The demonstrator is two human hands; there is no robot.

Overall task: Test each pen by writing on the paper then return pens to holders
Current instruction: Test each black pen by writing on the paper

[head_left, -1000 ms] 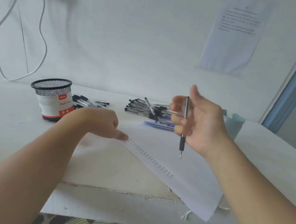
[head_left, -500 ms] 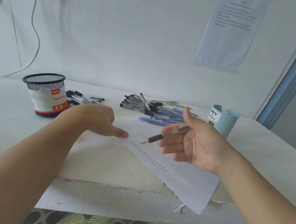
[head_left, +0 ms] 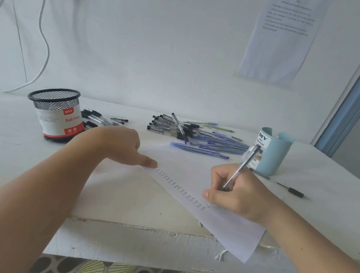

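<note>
My right hand [head_left: 239, 193] grips a clear black-ink pen [head_left: 240, 165] in a writing hold, its tip down on the white paper [head_left: 193, 165] at the end of a slanted row of small written marks [head_left: 179, 187]. My left hand [head_left: 122, 146] rests at the paper's left corner, thumb pressing the sheet down. A black mesh holder [head_left: 57, 114] with a red-and-white label stands at the left. A light blue holder [head_left: 272, 150] stands at the right. A pile of black and blue pens [head_left: 195, 135] lies behind the paper.
More black pens [head_left: 99, 118] lie beside the mesh holder. One dark pen [head_left: 278, 183] lies on the white table [head_left: 1, 147] right of my hand. The paper overhangs the chipped front table edge [head_left: 139, 228]. White cables [head_left: 43, 33] hang on the wall at left.
My right hand turned the pen from upright in open fingers into a writing grip and brought its tip down onto the paper. My left hand stayed on the paper's corner.
</note>
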